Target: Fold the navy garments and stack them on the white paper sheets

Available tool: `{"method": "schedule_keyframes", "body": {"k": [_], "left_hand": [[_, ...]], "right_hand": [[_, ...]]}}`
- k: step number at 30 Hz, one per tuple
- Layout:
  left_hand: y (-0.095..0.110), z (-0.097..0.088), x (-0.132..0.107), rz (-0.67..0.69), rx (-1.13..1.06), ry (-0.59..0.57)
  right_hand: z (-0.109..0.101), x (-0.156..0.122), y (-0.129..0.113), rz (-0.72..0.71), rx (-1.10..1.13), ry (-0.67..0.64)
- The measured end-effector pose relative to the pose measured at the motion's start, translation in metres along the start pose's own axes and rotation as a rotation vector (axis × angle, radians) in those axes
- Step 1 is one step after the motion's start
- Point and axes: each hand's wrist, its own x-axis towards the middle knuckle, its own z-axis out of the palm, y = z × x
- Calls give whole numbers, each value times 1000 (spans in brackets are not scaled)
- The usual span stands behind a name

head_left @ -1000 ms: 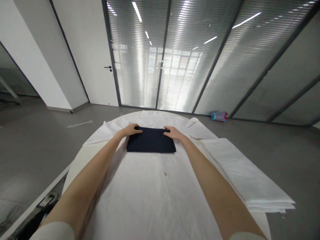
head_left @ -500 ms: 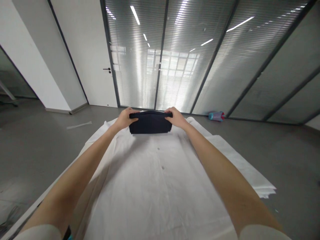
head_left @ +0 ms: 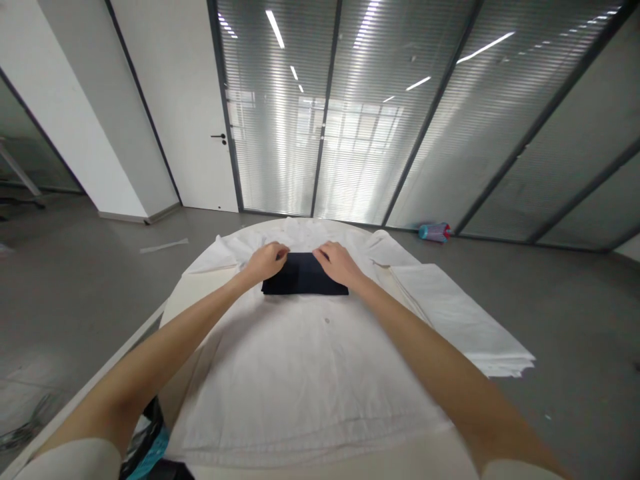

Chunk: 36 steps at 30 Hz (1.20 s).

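Observation:
A folded dark navy cloth [head_left: 303, 283] lies on a white buttoned shirt [head_left: 305, 373] that is spread over a round white table [head_left: 200, 293]. My left hand [head_left: 267, 260] rests on the cloth's left part, fingers curled down onto it. My right hand [head_left: 336, 262] lies flat on its right part, fingers stretched toward the middle. Both hands press on top of the cloth, close together.
A stack of folded white fabric [head_left: 455, 320] lies on the table's right side. More white cloth is bunched at the far edge [head_left: 300, 233]. On the floor by the glass wall lies a teal and red object [head_left: 437, 231]. A white door [head_left: 200, 133] stands at back left.
The cloth was lifted by its far edge and folded over toward me. It now lies smaller and thicker, and my hands have moved from its outer corners onto its top.

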Motion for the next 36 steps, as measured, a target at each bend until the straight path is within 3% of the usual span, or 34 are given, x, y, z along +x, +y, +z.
{"method": "schedule_keyframes", "body": {"k": [2,5,8,10,16,19,23,25,28,30,34,36], "left_hand": [[11,13,15,-59,76,59],[20,44,16,-26,171,-2],[18,69,6,2,279,-60],[13,75,3,-22,312,-61],[2,73,7,-78,273,-88],[0,74,7,-75,236,-91],[0,76,5,-74,232,-80],[1,76,4,-77,238,-80],[4,69,2,-78,229,-92],[7,60,0,-3,184,-131],[16,40,-6,361,43,-269],[21,38,-10,451,19,-275]], "right_hand": [[15,19,-17,-5,15,72],[49,31,-28,48,-16,5],[76,27,-18,106,-48,-141],[83,21,-3,123,-51,-183],[74,1,53,310,-35,-232],[71,-7,70,364,-28,-246],[67,-4,68,370,-55,-160],[66,1,62,294,-68,-96],[69,4,62,144,-7,-142],[73,4,69,137,56,-155],[77,3,86,277,76,-14],[77,4,90,334,53,-9]]}}
